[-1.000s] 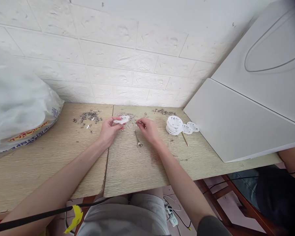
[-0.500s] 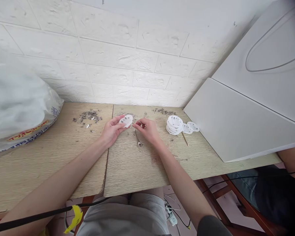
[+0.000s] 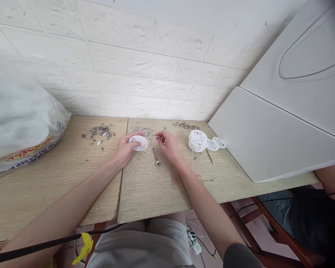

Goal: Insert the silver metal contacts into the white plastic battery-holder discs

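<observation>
A round white plastic disc [image 3: 141,141] is held between the thumb and fingers of my left hand [image 3: 124,149], raised over the wooden table [image 3: 150,190]. Just to its right, my right hand [image 3: 168,146] has its fingertips pinched together; whatever they hold is too small to make out. Behind both hands lies a spread of tiny metal parts [image 3: 145,131]. A thin rod-like tool [image 3: 155,156] rests on the wood below the gap between my hands, with small metal pieces at its near end.
Stacked white discs [image 3: 198,140] stand right, with smaller discs [image 3: 219,143] and a thin stick [image 3: 210,157] beside them. Metal piles [image 3: 102,132] lie back left and back right. A large plastic bag [image 3: 25,119] is far left, a grey-white panel [image 3: 268,141] right. A person's arm [image 3: 331,180] shows far right.
The disc in my left hand has moved slightly left and nearer, and is turned differently, with my thumb across it. My right hand has shifted a little right, widening the gap.
</observation>
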`<action>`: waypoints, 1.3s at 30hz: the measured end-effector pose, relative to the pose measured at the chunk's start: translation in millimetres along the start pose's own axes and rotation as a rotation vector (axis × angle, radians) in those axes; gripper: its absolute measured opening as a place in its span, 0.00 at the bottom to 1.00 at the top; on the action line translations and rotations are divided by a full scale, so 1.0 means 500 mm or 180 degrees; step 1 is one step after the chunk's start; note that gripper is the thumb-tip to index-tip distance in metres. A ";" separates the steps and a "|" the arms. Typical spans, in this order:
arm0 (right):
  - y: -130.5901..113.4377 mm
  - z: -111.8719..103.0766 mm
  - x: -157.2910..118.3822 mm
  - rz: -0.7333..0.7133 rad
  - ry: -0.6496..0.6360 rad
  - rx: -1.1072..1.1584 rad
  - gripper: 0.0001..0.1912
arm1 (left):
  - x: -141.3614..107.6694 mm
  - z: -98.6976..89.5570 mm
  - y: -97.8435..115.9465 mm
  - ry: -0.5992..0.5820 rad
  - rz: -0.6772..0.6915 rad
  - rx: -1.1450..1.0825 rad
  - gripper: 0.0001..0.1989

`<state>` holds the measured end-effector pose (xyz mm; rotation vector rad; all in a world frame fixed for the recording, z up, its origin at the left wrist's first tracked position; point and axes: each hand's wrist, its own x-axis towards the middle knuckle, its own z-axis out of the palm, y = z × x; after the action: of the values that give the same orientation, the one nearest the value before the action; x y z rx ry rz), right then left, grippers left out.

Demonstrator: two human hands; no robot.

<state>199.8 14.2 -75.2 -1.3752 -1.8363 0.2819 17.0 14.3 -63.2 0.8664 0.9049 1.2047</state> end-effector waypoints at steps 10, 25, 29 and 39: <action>-0.010 -0.005 -0.002 0.0067 -0.0208 0.0121 0.16 | 0.009 -0.005 -0.012 0.0001 0.0055 -0.0017 0.17; -0.025 -0.019 0.002 0.0259 0.0147 0.0761 0.09 | 0.005 -0.006 -0.011 -0.0227 0.0025 0.0213 0.21; -0.027 -0.021 0.001 0.0455 0.0087 0.1267 0.10 | 0.008 -0.008 -0.015 -0.0240 0.0049 0.0151 0.21; -0.049 -0.017 -0.009 0.0268 -0.0432 0.1671 0.09 | 0.008 -0.010 -0.016 -0.0506 0.0606 0.0299 0.06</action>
<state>189.0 -1.4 -56.8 -1.0811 -1.6505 0.8532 16.2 17.4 -72.8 1.1280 0.7679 1.2436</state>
